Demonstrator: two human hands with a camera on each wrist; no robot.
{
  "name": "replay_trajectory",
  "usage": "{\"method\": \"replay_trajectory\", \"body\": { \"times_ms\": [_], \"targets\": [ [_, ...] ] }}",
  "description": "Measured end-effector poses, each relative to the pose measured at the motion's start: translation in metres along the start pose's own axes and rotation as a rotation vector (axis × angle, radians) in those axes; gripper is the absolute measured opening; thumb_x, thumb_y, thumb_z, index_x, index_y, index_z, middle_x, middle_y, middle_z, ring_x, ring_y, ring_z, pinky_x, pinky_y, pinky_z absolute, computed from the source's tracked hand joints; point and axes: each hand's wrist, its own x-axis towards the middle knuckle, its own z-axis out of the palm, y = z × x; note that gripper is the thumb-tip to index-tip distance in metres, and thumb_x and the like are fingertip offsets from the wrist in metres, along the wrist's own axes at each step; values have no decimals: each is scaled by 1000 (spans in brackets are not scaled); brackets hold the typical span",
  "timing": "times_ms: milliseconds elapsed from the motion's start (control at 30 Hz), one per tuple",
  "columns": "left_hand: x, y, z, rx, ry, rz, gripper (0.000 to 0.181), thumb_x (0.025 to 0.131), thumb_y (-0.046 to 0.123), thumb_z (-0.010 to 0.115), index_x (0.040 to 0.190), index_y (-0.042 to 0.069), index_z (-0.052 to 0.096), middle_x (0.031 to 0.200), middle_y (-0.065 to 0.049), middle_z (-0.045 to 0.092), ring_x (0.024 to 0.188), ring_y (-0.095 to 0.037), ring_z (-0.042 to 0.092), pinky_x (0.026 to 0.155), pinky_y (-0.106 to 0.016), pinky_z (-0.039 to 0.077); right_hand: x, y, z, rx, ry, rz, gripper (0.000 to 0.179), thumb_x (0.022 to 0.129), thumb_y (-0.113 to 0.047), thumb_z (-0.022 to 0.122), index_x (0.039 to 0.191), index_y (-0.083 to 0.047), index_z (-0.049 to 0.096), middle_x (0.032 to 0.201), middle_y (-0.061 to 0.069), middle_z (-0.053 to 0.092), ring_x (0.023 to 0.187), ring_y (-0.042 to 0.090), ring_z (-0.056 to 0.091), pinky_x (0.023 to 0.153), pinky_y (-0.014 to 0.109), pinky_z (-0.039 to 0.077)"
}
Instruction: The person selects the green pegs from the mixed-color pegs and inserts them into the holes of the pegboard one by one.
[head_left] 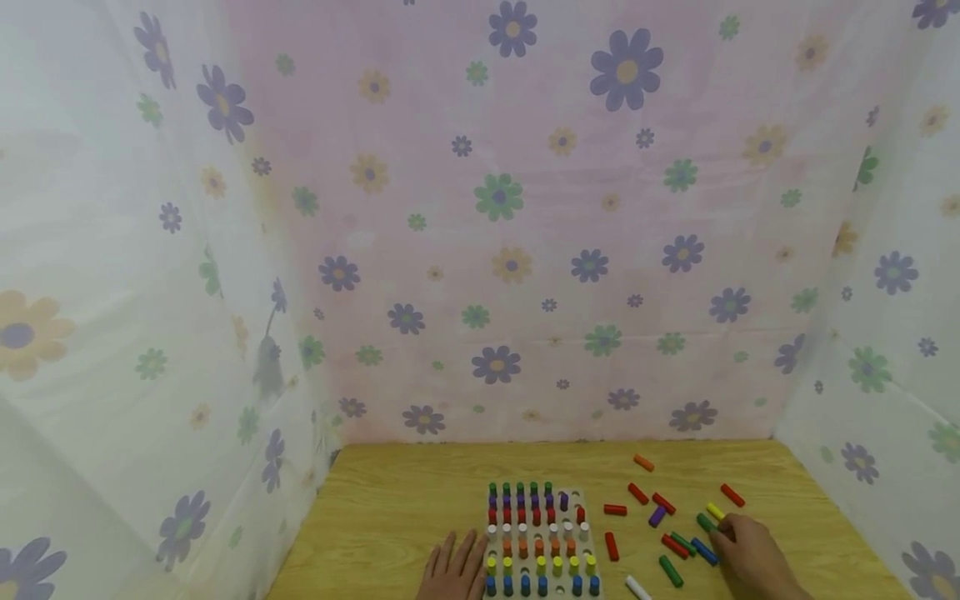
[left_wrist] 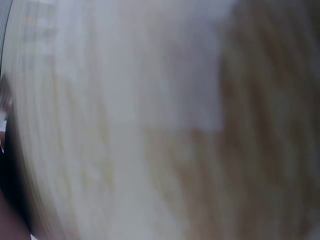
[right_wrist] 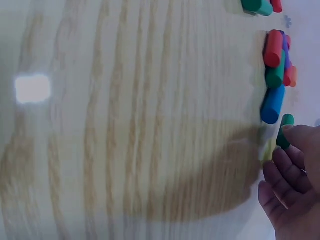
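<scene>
In the head view, my right hand (head_left: 753, 554) is among the loose pegs at the right. Its thumb and fingers pinch a green peg (head_left: 706, 522), and the right wrist view has the thumb on top of that peg (right_wrist: 286, 122). Close beyond the fingertips lies a yellow peg (head_left: 716, 512). A blue peg (head_left: 704, 551) is just left of the hand. My left hand (head_left: 453, 569) lies flat with fingers extended, at the left edge of a pegboard (head_left: 591, 533). Coloured pegs stand upright in its rows, and several holes show bare. The left wrist view is mostly blurred tabletop.
Loose pegs lie between board and right hand, among them a purple peg (head_left: 657, 517), a green peg (head_left: 671, 572) and a white peg (head_left: 637, 587). An orange peg (head_left: 643, 462) lies farther back. Flowered cloth (head_left: 525, 317) encloses the wooden table (head_left: 390, 483) on three sides.
</scene>
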Motion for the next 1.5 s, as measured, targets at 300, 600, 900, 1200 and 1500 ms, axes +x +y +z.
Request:
{"method": "replay_trajectory", "body": {
  "times_ms": [300, 600, 900, 1200, 1500],
  "targets": [
    [20, 0, -1, -260, 32, -221, 57, 97, 60, 13, 148, 37, 27, 148, 2, 36, 135, -35, 31, 108, -55, 25, 1, -12, -10, 25, 37, -51, 17, 91, -12, 58, 89, 4, 64, 77, 4, 62, 68, 16, 58, 57, 30, 52],
    [12, -4, 5, -144, 61, -102, 71, 90, 71, 14, 150, 34, 19, 153, 1, 27, 137, -34, 26, 107, -56, 26, -5, -45, -1, 232, 37, -25, 24, 87, -18, 67, 96, 4, 67, 82, 8, 69, 73, 21, 66, 60, 31, 57],
    [9, 1, 3, -138, 56, -120, 66, 93, 68, 15, 151, 35, 13, 153, 1, 27, 137, -34, 25, 107, -56, 26, -12, -76, 16, 352, -35, -97, 33, 88, -27, 67, 102, 3, 66, 91, 11, 68, 81, 24, 64, 61, 33, 56],
    [1, 1, -1, -41, 10, 11, 115, 59, 98, 19, 152, 30, 13, 158, 0, 5, 142, -34, 10, 112, -60, 10, -3, -97, 42, 357, -10, -94, 23, 87, -23, 68, 98, -3, 66, 87, 9, 66, 76, 22, 62, 57, 33, 55],
    [5, 3, 8, -138, 114, -102, 83, 83, 79, 21, 151, 34, 13, 152, 1, 28, 138, -30, 26, 108, -55, 23, 8, -128, 68, 319, 80, -201, 13, 83, -14, 71, 92, -5, 67, 79, -1, 62, 71, 12, 58, 57, 23, 51]
  ]
}}
